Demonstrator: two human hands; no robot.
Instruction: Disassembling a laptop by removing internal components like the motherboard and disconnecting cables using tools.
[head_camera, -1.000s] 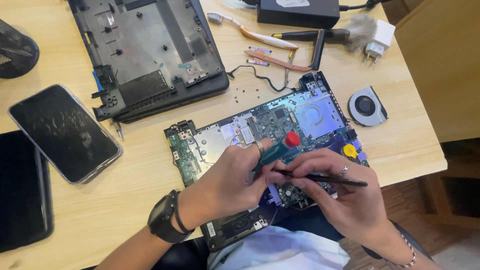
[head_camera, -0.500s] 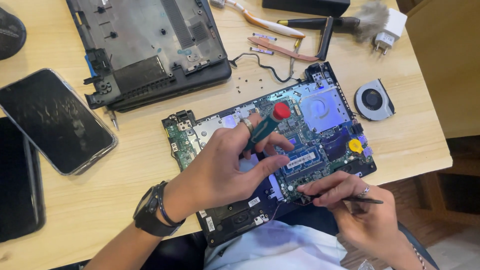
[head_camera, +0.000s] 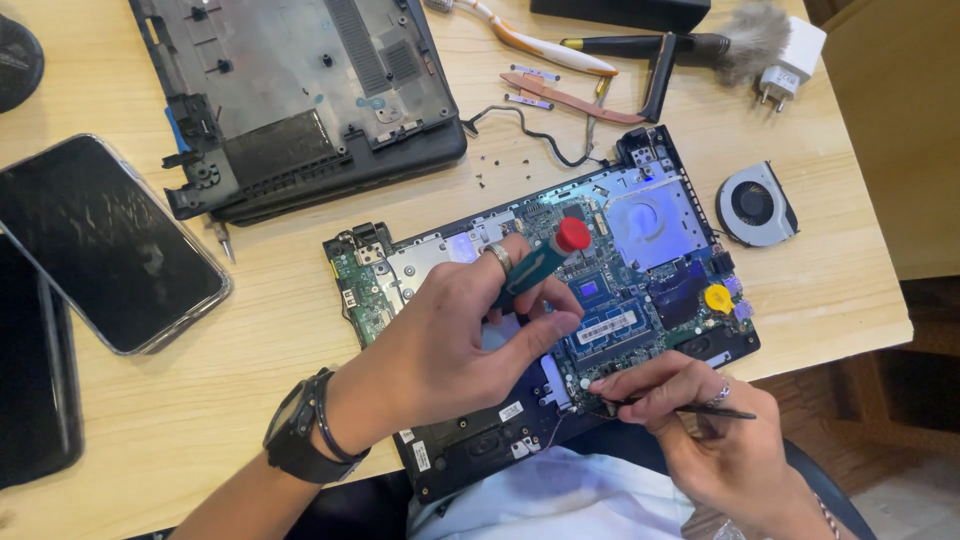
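gripping a red-capped green screwdriver (head_camera: 545, 258), blue-green laptop motherboard (head_camera: 640, 260) exposed beneath

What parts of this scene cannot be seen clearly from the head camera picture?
- Tip of the screwdriver: hidden under the left hand.
- Tip of the thin black tool: covered by the right hand fingers.
- Motherboard middle: blocked by the left hand.
- Loose screws on the table: too small to tell apart.
- Black device: cut off by the left edge.
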